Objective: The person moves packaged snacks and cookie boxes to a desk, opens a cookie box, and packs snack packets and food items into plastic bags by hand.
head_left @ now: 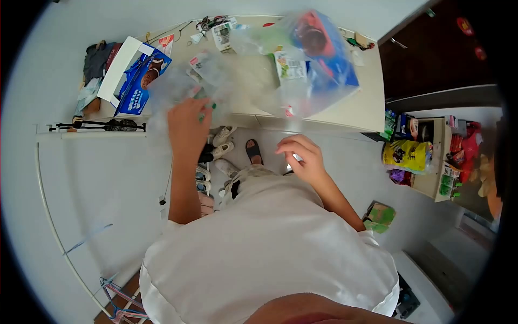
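My left hand (189,119) is closed on a clear plastic bag (162,97) at the front edge of the cabinet top, with small green items showing by its fingertips. The bag is blurred, so its contents are hard to tell. Loosely curled, my right hand (303,157) hangs in front of the cabinet, thumb and fingers apart and nothing between them. Beyond it, a large clear bag (318,97) with a blue and red package inside and a white label lies on the cabinet top (369,81).
An opened blue and white box (141,81) stands at the left of the cabinet top, beside folded cloth (97,62). Shoes (222,143) are on the floor below. At the right is a shelf (440,162) with a yellow bag (408,154).
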Demonstrator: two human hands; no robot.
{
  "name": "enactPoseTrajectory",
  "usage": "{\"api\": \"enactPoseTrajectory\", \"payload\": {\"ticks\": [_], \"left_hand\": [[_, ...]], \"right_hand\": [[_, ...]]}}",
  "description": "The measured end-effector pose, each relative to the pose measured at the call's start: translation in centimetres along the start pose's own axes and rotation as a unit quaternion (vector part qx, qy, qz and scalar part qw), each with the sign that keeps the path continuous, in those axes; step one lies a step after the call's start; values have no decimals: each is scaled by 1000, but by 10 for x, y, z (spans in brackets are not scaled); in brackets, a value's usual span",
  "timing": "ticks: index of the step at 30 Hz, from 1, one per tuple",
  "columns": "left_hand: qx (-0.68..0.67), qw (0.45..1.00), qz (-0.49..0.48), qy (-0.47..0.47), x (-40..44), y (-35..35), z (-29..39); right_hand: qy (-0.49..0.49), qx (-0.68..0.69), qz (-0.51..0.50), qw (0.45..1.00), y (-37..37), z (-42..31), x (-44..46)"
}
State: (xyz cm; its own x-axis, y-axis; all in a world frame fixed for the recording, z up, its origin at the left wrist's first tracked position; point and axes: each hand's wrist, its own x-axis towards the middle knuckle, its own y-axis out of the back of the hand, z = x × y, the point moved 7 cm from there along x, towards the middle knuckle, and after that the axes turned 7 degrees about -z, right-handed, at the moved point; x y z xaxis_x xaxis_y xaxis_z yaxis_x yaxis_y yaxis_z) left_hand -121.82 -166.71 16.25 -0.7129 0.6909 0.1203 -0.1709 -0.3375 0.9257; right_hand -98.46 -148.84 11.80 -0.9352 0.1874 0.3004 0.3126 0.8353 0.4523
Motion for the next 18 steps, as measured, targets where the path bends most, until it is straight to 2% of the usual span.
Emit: {"api": "enactPoseTrajectory", "payload": {"ticks": [1, 3, 5, 7, 8, 10, 12, 13, 15, 16, 18], "left_hand": [[-69, 997, -18, 29, -3, -3, -4], [-125, 991, 39, -22, -6, 16, 11], [-192, 972, -7, -132, -15, 54, 32], [-386, 888, -58, -244, -47, 110, 24], [-460, 828, 74, -312, -60, 120, -10], [-541, 748, 329, -197, -74, 139, -106], [-450, 796, 405, 12, -58, 145, -171], [-353, 861, 364, 39, -41, 130, -190], [-242, 897, 359, 91, -29, 87, -229], [-243, 894, 364, 97, -23, 70, -248], [-338, 867, 357, 84, -9, 48, -276]], "right_hand": [[4, 0, 23, 1000, -1, -1, 7], [8, -8, 28, 1000, -8, -8, 28], [20, -19, 35, 999, -17, -19, 55], [79, -25, 31, 996, -28, -36, 80], [81, -25, 21, 996, -34, -43, 93], [121, -4, 27, 992, -47, -59, 120], [128, 7, 19, 992, -61, -66, 146], [129, 15, 21, 991, -67, -67, 158], [141, 12, 2, 990, -81, -69, 180], [146, 8, -9, 989, -88, -70, 188], [146, -4, -25, 989, -100, -74, 204]]}}
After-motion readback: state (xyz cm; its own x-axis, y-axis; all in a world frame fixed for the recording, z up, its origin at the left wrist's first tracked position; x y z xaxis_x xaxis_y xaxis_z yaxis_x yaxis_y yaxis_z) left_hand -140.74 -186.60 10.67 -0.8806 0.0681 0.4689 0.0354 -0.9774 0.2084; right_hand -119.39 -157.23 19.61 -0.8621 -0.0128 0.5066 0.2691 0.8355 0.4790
